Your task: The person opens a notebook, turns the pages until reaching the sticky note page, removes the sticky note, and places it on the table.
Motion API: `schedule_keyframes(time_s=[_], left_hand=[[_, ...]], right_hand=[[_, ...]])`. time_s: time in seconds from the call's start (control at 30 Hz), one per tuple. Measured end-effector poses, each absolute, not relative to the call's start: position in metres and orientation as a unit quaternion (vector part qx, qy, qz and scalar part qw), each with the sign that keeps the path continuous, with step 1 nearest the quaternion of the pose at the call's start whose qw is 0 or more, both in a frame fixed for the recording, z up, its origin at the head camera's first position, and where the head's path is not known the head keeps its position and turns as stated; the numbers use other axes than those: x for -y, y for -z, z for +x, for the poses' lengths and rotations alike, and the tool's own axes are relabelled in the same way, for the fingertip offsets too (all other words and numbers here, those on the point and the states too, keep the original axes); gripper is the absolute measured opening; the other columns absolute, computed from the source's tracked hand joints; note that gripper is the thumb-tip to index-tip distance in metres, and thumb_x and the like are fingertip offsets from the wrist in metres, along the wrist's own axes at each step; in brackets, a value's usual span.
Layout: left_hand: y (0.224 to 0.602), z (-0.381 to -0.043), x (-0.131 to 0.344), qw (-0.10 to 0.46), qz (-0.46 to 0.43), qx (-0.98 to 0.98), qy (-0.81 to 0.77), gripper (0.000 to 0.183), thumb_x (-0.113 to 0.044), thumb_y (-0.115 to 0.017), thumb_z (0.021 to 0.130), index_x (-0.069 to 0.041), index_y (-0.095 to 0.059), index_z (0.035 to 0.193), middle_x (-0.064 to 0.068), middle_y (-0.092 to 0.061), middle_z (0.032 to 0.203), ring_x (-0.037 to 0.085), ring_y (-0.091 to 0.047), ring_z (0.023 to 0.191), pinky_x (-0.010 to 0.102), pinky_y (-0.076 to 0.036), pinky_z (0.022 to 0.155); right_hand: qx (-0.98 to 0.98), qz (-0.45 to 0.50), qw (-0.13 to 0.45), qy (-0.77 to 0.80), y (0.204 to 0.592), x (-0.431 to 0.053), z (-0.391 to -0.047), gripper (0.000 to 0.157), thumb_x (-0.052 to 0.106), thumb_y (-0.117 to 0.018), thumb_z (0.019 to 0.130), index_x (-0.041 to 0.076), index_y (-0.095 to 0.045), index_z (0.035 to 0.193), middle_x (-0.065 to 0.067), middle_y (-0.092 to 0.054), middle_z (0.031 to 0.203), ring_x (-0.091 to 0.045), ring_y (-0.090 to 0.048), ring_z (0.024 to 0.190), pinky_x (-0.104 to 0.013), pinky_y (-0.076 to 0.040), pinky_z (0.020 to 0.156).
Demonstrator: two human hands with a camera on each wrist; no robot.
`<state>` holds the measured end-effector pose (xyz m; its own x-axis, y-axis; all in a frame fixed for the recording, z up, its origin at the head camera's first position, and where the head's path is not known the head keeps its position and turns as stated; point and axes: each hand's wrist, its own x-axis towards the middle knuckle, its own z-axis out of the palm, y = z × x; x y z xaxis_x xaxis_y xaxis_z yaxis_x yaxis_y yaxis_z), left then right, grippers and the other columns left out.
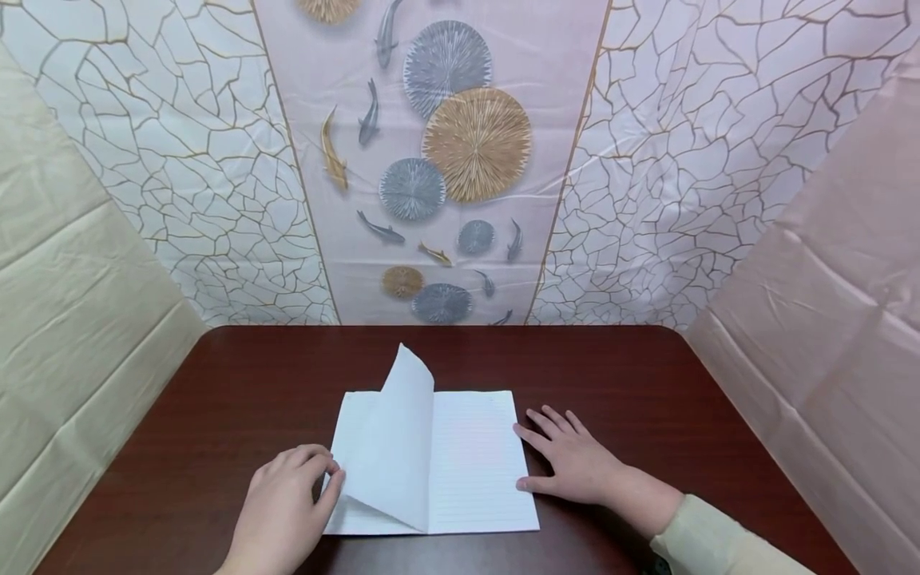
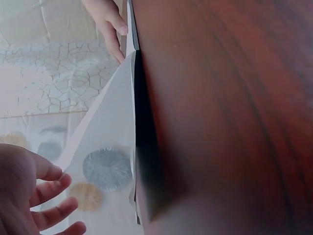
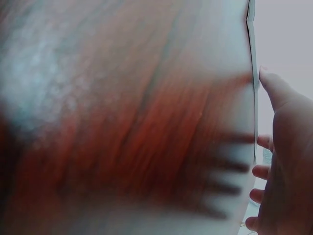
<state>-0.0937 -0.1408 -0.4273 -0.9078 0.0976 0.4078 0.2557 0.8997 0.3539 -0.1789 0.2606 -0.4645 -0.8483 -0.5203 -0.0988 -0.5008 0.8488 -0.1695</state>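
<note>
An open notebook (image 1: pixel 480 467) with ruled lines on its right-hand side lies on the dark red-brown table. One of its pages (image 1: pixel 395 439) stands lifted and curves over to the left, its upper corner pointing up. My left hand (image 1: pixel 286 499) pinches the edge of that page between thumb and index finger at the notebook's left side. In the left wrist view the page (image 2: pixel 110 127) stretches from the spine to the fingertips. Spread out at the right edge is my right hand (image 1: pixel 575 459), its thumb and index fingertips on the notebook's margin and the other fingers over the table.
The table (image 1: pixel 611 367) has rounded far corners. Behind it hangs a patterned cloth (image 1: pixel 476 144) with fish and round motifs. Plain creased cloth walls, one at the left (image 1: pixel 65 319) and one at the right (image 1: pixel 826 319), slope along the table's sides.
</note>
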Motion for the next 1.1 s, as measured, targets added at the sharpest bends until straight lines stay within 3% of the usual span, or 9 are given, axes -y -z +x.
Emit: schedule_keyframes(time_s=[0.13, 0.47, 0.67, 1.1], left_hand=[[0.431, -0.091, 0.147, 0.164, -0.074, 0.965, 0.189, 0.013, -0.020, -0.070, 0.088, -0.026, -0.065, 0.077, -0.004, -0.066, 0.099, 0.027, -0.062, 0.103, 0.057, -0.044, 0.088], [0.440, -0.088, 0.159, 0.022, -0.030, 0.989, 0.144, 0.023, -0.026, -0.067, 0.084, -0.024, -0.057, 0.064, 0.000, -0.064, 0.095, 0.029, -0.060, 0.095, 0.061, -0.044, 0.082], [0.449, -0.093, 0.160, -0.048, -0.031, 0.992, 0.113, 0.028, -0.027, -0.069, 0.082, -0.022, -0.055, 0.059, 0.001, -0.060, 0.094, 0.030, -0.056, 0.096, 0.062, -0.044, 0.084], [0.454, -0.098, 0.159, -0.069, -0.051, 0.992, 0.090, 0.029, -0.029, -0.073, 0.081, -0.020, -0.053, 0.062, 0.003, -0.057, 0.097, 0.032, -0.053, 0.097, 0.061, -0.043, 0.084]], right_hand=[[-0.959, -0.269, 0.057, 0.066, 0.468, -0.262, -0.179, 0.086, 0.076, -0.050, 0.087, 0.023, -0.039, 0.154, -0.012, -0.031, 0.159, -0.039, -0.022, 0.147, -0.064, -0.016, 0.113], [-0.960, -0.266, 0.057, 0.072, 0.467, -0.262, -0.178, 0.086, 0.076, -0.050, 0.086, 0.023, -0.039, 0.153, -0.013, -0.032, 0.158, -0.041, -0.023, 0.146, -0.066, -0.016, 0.112], [-0.961, -0.259, 0.068, 0.070, 0.466, -0.260, -0.178, 0.088, 0.078, -0.048, 0.085, 0.024, -0.039, 0.154, -0.012, -0.030, 0.159, -0.040, -0.021, 0.147, -0.065, -0.015, 0.113], [-0.963, -0.255, 0.068, 0.062, 0.463, -0.260, -0.178, 0.087, 0.079, -0.049, 0.084, 0.026, -0.041, 0.153, -0.012, -0.030, 0.160, -0.040, -0.020, 0.148, -0.065, -0.014, 0.114]])
